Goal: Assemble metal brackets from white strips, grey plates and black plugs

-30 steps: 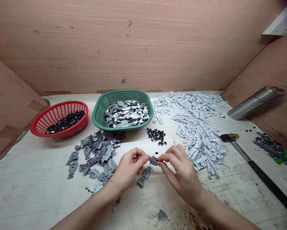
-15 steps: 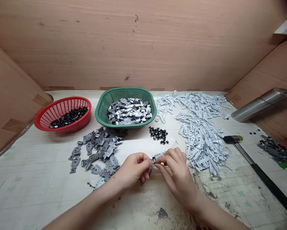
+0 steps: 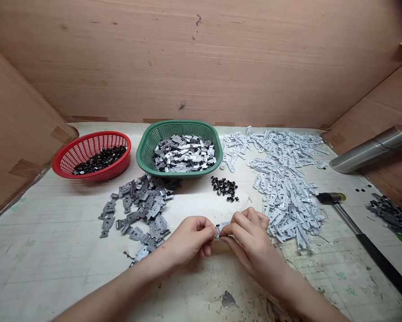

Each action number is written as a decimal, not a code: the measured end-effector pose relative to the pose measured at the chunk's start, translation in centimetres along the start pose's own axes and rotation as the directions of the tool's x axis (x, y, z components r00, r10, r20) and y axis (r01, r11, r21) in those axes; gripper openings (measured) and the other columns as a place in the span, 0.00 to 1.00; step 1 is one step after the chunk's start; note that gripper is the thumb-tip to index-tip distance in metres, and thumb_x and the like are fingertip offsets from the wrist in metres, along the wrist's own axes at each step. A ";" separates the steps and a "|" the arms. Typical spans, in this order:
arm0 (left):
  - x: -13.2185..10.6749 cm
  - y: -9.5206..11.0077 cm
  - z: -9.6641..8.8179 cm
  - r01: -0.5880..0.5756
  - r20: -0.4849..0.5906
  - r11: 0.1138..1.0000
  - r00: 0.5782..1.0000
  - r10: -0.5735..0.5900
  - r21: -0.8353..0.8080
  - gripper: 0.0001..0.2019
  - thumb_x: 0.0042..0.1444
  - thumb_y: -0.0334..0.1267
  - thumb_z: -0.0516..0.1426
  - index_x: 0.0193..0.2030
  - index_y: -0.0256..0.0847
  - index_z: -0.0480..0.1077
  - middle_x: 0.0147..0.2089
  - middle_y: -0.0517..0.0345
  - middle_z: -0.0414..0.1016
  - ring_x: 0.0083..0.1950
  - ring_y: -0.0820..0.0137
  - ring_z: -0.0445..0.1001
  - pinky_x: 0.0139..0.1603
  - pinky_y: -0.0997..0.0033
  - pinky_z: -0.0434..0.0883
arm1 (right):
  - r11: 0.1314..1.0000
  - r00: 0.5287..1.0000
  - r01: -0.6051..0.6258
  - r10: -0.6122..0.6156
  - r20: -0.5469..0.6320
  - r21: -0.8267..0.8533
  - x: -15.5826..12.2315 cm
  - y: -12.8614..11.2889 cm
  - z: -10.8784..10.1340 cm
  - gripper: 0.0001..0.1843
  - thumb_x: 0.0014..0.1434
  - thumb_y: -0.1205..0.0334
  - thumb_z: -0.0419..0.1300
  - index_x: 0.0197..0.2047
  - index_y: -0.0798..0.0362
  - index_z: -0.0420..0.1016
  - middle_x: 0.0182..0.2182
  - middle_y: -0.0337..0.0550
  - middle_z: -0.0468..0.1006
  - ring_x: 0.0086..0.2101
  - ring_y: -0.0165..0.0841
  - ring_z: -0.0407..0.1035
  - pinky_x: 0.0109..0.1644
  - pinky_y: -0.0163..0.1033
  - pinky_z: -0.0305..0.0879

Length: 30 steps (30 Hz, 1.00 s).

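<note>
At the front middle of the table, my left hand (image 3: pixel 194 237) pinches one end of a small metal bracket (image 3: pixel 218 230), with a dark bit showing on it. My right hand (image 3: pixel 250 237), fingers curled, grips the same bracket from the right, its fingertips close to those of the left. Much of the bracket is hidden by the fingers. Beyond the hands lies a small heap of black clips (image 3: pixel 225 188). Grey metal plates (image 3: pixel 147 201) are piled to the left, and long whitish metal strips (image 3: pixel 286 197) are spread to the right.
A red basket (image 3: pixel 60 166) of black pieces and a green basket (image 3: pixel 142 156) of mixed metal parts stand at the back. To the right lie a hammer (image 3: pixel 362 235), a steel cylinder (image 3: pixel 372 150) and dark parts (image 3: pixel 389 214). Cardboard walls (image 3: pixel 174 67) enclose the table.
The view has shifted slightly. Both hands stay together at the bracket, and its whitish side shows a little more between them.
</note>
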<state>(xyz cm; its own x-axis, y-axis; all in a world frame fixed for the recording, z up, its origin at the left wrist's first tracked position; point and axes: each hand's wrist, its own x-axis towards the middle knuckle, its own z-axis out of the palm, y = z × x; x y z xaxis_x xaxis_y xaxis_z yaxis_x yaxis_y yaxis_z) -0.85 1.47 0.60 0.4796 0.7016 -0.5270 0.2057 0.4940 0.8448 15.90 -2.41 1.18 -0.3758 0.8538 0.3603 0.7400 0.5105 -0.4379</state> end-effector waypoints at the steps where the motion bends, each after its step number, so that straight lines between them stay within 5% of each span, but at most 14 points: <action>1: 0.0 0.0 0.0 -0.001 -0.001 1.000 1.000 0.001 0.000 0.07 0.48 0.38 0.53 0.23 0.39 0.61 0.17 0.66 0.64 0.19 0.76 0.63 0.21 0.78 0.59 | 1.000 1.000 0.009 -0.009 -0.003 -0.009 -0.1 0.1 0.1 0.12 0.63 0.66 0.50 0.30 0.53 0.70 0.26 0.41 0.67 0.32 0.34 0.56 0.38 0.42 0.45; 13: -0.1 -0.1 -0.1 -0.022 0.021 1.000 1.000 0.021 0.009 0.10 0.50 0.43 0.55 0.26 0.40 0.61 0.17 0.67 0.64 0.19 0.78 0.62 0.21 0.79 0.57 | 0.999 0.999 0.018 -0.020 0.046 0.040 -0.2 0.6 -1.0 0.08 0.62 0.64 0.53 0.34 0.51 0.72 0.26 0.41 0.68 0.32 0.35 0.59 0.37 0.41 0.50; 19: 0.0 -0.1 -0.1 0.012 -0.022 0.999 1.000 -0.011 0.042 0.09 0.51 0.43 0.53 0.26 0.41 0.60 0.17 0.66 0.63 0.18 0.77 0.60 0.20 0.77 0.57 | 0.975 0.984 -0.177 0.180 0.010 -0.132 1.4 5.5 -3.7 0.07 0.62 0.61 0.53 0.37 0.50 0.72 0.29 0.43 0.72 0.34 0.37 0.65 0.39 0.43 0.57; 24: 0.0 -0.3 -0.2 -0.027 -0.050 0.998 0.998 0.030 0.054 0.07 0.50 0.41 0.53 0.27 0.40 0.60 0.22 0.64 0.65 0.22 0.76 0.61 0.24 0.76 0.59 | 0.951 0.948 -0.202 0.249 0.196 -0.235 3.6 7.9 -1.9 0.03 0.55 0.69 0.57 0.33 0.53 0.69 0.32 0.43 0.72 0.33 0.34 0.67 0.33 0.36 0.61; 30: 0.2 -0.3 -0.3 -0.040 -0.058 0.997 0.997 0.044 0.070 0.06 0.51 0.40 0.52 0.28 0.40 0.61 0.24 0.63 0.66 0.25 0.76 0.62 0.27 0.75 0.60 | 0.921 0.942 -0.256 0.306 0.137 -0.295 4.1 7.6 0.5 0.04 0.52 0.71 0.54 0.31 0.54 0.66 0.31 0.43 0.70 0.30 0.33 0.65 0.30 0.36 0.58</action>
<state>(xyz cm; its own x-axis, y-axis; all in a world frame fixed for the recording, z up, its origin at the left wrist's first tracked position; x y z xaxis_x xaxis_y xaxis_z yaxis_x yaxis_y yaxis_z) -1.13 1.59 0.18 0.4380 0.7510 -0.4942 0.2455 0.4289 0.8694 19.68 5.03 -1.11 -0.2040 0.9746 0.0922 0.9420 0.2210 -0.2525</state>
